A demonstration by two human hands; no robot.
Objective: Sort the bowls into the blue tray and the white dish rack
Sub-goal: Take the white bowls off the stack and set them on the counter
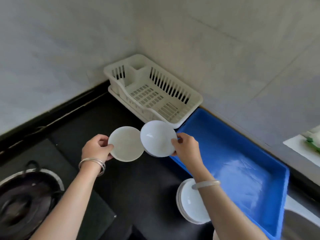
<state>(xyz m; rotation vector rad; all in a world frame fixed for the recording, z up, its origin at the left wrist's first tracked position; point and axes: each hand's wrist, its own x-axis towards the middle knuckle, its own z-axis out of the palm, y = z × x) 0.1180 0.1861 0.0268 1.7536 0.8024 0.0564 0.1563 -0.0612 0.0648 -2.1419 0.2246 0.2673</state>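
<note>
Mid-frame, the left hand (96, 148) pinches a cream bowl (127, 143), mouth up; the right hand (187, 146) pinches a glossy white bowl (158, 138) tipped leftward.

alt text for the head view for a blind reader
A person's left hand holds a cream bowl and the right hand holds a tilted white bowl by its rim, above a black counter. Beyond them a white dish rack sits in the corner beside a blue tray, and a stack of bowls stands by the tray.
</note>
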